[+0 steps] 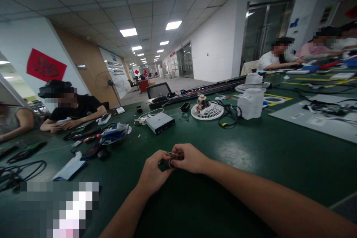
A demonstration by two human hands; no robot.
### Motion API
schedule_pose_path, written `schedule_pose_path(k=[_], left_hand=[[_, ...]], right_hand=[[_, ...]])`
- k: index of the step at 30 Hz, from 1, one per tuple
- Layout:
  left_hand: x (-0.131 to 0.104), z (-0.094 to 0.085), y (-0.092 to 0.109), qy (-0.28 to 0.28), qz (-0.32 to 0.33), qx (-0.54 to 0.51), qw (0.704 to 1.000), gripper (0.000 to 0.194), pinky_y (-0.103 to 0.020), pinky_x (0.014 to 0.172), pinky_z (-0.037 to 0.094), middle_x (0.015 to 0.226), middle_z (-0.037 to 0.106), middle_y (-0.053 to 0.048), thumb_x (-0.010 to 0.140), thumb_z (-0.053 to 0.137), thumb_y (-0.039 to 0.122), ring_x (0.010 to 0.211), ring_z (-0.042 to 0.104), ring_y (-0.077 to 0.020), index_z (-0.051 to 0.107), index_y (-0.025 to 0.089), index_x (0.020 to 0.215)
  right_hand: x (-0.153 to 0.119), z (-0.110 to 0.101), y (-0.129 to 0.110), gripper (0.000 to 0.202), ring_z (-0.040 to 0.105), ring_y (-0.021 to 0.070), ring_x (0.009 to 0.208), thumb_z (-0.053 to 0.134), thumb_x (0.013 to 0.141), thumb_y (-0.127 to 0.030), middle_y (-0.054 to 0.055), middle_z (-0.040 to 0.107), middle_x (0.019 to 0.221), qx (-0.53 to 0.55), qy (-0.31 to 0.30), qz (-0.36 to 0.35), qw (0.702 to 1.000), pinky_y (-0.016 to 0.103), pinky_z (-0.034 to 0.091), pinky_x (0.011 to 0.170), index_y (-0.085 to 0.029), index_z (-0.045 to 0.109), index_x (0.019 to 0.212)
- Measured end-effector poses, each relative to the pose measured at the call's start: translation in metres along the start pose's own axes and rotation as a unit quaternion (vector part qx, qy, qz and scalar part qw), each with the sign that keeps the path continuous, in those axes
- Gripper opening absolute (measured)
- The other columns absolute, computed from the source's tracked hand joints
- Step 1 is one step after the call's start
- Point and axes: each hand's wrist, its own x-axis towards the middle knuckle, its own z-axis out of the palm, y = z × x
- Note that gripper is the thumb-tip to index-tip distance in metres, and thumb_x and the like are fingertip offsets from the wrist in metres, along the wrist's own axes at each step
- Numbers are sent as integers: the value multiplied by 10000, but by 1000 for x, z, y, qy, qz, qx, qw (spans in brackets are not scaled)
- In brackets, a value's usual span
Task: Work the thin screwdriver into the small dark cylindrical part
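Over the green tabletop (195, 200), my left hand (154, 171) and my right hand (191, 159) meet near the middle of the view. Between their fingertips is a small dark cylindrical part (169, 162) with a thin metal edge or rod across its top. Fingers of both hands are closed on it, and they cover much of it. A grey box-shaped drive (160, 122) lies beyond my hands. Farther right sits a white round fan grille (207, 111) with a motor on top.
A white housing (250, 103) stands beside black cables (231, 115). A blue bundle (114, 134) and a folded cloth (69, 167) lie left. A grey panel (318, 117) is at right. People sit at left and far right.
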Motion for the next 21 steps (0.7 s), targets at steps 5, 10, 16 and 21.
schedule_pose_path(k=[5, 10, 16, 21], left_hand=[[0, 0, 1, 4, -17, 7, 1000, 140, -295, 751, 498, 931, 680, -33, 751, 694, 162, 851, 642, -187, 632, 195, 871], [2, 1, -7, 28, -32, 26, 999, 123, -300, 740, 493, 897, 678, -16, 750, 676, 149, 819, 633, -179, 631, 201, 852], [3, -2, -20, 52, -98, 89, 990, 152, -308, 701, 480, 860, 677, -11, 723, 676, 172, 786, 640, -189, 617, 202, 860], [3, -1, -21, 48, -118, 94, 987, 164, -289, 656, 465, 848, 678, -11, 718, 681, 179, 741, 639, -179, 618, 202, 867]], right_hand=[[0, 1, -5, 140, 573, 120, 642, 672, 767, -258, 2, 653, 741, -41, 14, -6, 999, 208, 385, 540, -169, 630, 867], [3, -7, -2, 182, 580, 126, 681, 619, 834, -264, 20, 651, 815, -13, 20, 10, 1000, 218, 413, 578, -162, 597, 982], [0, -29, 4, 138, 625, 184, 826, 557, 850, -168, 50, 694, 921, -219, 0, -27, 975, 285, 426, 713, -191, 642, 957], [-1, -29, 3, 228, 653, 189, 815, 563, 870, -211, 30, 723, 915, -226, -27, -42, 973, 282, 441, 703, -228, 651, 1079]])
